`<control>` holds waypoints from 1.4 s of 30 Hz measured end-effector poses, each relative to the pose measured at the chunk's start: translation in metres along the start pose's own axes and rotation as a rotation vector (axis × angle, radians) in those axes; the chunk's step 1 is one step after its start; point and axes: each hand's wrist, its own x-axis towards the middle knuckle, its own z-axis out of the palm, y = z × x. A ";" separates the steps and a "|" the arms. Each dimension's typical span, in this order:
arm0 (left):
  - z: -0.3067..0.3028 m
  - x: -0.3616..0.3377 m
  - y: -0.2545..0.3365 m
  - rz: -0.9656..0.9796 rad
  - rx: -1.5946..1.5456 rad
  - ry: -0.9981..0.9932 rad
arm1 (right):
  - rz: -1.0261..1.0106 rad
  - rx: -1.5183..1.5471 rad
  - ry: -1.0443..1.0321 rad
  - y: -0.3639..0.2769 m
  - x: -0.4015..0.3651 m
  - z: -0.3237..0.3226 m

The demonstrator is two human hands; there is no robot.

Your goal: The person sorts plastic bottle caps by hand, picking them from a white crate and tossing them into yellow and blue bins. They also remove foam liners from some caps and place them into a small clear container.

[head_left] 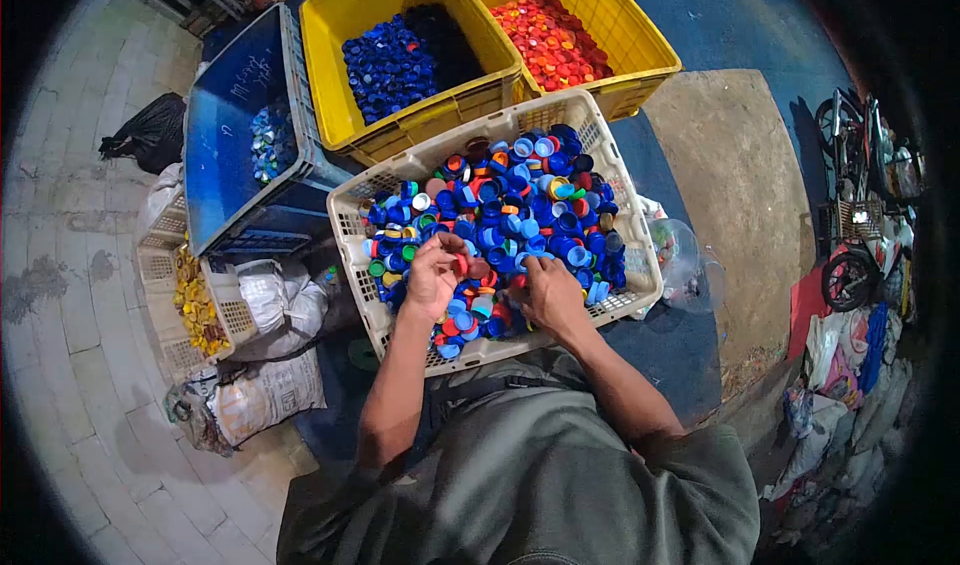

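A white perforated crate (348, 227) full of mixed bottle caps, mostly blue with some red, green, white and orange, lies just in front of my body. Over the left part of the caps is my left hand (434, 277), its fingers curled round a red cap (460, 264). My right hand (550, 293) reaches down into the caps near the crate's front middle, with a red cap (519, 281) at its fingertips. Its fingers are bent and partly hidden.
Behind the crate stand yellow bins with blue caps (388, 65) and red-orange caps (550, 40). A blue bin (225, 175) is at the left, beside a crate of yellow caps (197, 300) and sacks (265, 395). A bicycle (850, 277) and bags are far right.
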 end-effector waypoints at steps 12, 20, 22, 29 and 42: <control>0.017 -0.022 -0.038 0.304 1.537 0.146 | 0.122 -0.056 -0.026 0.009 0.017 0.013; 0.019 -0.014 -0.056 0.194 1.709 0.235 | 0.432 0.627 0.016 0.019 0.014 -0.044; 0.016 -0.011 -0.058 0.226 1.678 0.214 | 0.438 0.796 0.012 0.024 0.012 -0.043; 0.022 -0.017 -0.023 0.092 0.655 0.141 | 0.429 1.562 -0.166 0.012 0.011 -0.045; -0.025 -0.048 0.000 -0.014 -0.397 0.173 | -0.442 0.234 -0.283 -0.019 0.020 0.019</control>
